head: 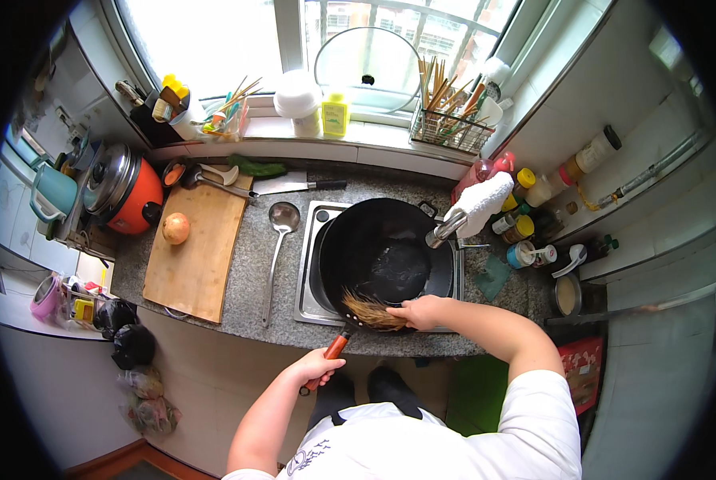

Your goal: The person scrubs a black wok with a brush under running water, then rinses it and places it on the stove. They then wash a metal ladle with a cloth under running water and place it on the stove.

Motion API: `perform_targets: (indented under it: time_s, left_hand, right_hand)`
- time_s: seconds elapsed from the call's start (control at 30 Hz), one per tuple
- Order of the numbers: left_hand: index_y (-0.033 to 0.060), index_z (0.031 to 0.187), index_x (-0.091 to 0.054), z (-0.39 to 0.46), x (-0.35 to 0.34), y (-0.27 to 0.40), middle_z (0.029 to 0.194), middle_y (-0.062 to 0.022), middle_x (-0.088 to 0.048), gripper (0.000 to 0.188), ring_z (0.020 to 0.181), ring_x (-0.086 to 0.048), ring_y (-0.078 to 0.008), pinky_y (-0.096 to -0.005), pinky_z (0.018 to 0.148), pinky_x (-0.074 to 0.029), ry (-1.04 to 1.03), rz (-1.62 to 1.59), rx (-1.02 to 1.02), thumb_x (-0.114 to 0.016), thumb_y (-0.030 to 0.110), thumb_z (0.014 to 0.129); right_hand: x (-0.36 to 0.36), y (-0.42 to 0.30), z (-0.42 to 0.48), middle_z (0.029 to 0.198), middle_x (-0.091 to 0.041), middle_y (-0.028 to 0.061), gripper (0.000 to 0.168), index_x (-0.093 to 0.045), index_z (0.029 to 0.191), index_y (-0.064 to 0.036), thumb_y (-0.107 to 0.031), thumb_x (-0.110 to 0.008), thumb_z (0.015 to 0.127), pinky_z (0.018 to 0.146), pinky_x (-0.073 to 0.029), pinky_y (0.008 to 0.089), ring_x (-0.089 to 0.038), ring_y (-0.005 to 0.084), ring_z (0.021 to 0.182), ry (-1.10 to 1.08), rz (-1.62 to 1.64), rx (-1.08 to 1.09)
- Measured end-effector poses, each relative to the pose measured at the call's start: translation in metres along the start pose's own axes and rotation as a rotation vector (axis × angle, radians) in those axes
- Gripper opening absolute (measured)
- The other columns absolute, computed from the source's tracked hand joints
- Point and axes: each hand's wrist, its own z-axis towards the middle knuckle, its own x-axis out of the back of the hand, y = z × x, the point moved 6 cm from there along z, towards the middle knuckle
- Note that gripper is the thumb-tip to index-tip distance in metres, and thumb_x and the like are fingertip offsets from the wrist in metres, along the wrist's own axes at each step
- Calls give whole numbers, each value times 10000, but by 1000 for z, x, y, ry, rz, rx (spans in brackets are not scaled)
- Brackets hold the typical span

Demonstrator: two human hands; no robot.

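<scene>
A large black wok (pixel 358 240) rests over the steel sink (pixel 306 270), with some water pooled in its bottom. My left hand (pixel 317 367) grips the wok's reddish-brown wooden handle (pixel 337 346), which points towards me past the counter edge. Inside the near wall of the wok, my right hand (pixel 423 313) holds a straw-bristled wok brush (pixel 367 311); its bristles spread against the black surface. The faucet (pixel 445 231), with a white cloth (pixel 484 204) draped on it, reaches over the right side of the wok.
Left of the sink lie a steel ladle (pixel 282 234), a wooden cutting board (pixel 196 264) with an onion (pixel 176 228), and a kitchen knife (pixel 301 185) behind. An orange rice cooker (pixel 133 192) stands farther left. Seasoning jars (pixel 521 228) line the right wall; a chopstick basket (pixel 451 129) sits on the windowsill.
</scene>
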Motion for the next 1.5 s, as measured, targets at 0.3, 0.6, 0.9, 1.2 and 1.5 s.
perform_targets:
  time_s: [0.3, 0.6, 0.9, 1.2, 1.5]
  left_hand:
    - [85, 890, -446, -4, 1, 8, 610, -3, -485, 267, 445, -463, -101, -278, 414, -425, 59, 65, 31, -674, 223, 904]
    - [111, 890, -437, -9, 4, 7, 610, 2, -477, 263, 451, -448, -97, -271, 427, -394, 6, -77, -13, -677, 220, 901]
    - [113, 904, -435, -14, -4, 15, 607, 4, -468, 260, 467, -458, -97, -270, 423, -409, -12, -9, -27, -664, 238, 909]
    - [93, 927, -424, -11, -5, 11, 568, 10, -464, 255, 431, -450, -90, -265, 385, -395, 25, -8, -29, -649, 211, 924]
    - [111, 876, -436, -8, -6, 9, 574, 20, -465, 261, 436, -450, -82, -257, 407, -409, 24, -31, -31, -654, 248, 921]
  right_hand:
    - [73, 62, 109, 1018, -592, 149, 670, -296, 1478, -117, -187, -532, 855, 670, -518, 428, -672, 269, 734, 687, -308, -553]
    - [35, 137, -26, 1178, -611, 167, 557, -391, 1408, 26, -187, -482, 902, 828, -527, 409, -656, 283, 996, 233, -316, -693]
    - [7, -20, 90, 957, -694, 170, 260, -715, 910, -2, -219, -607, 816, 764, -539, 411, -675, 325, 816, 46, 222, -142]
    - [-25, -7, 37, 925, -623, 32, 531, -505, 1401, -263, -252, -606, 879, 583, -554, 366, -615, 182, 805, 15, 1210, -195]
    - [25, 110, -6, 1113, -683, 141, 422, -553, 1251, -93, -262, -532, 865, 824, -538, 422, -674, 297, 1004, 224, 12, -752]
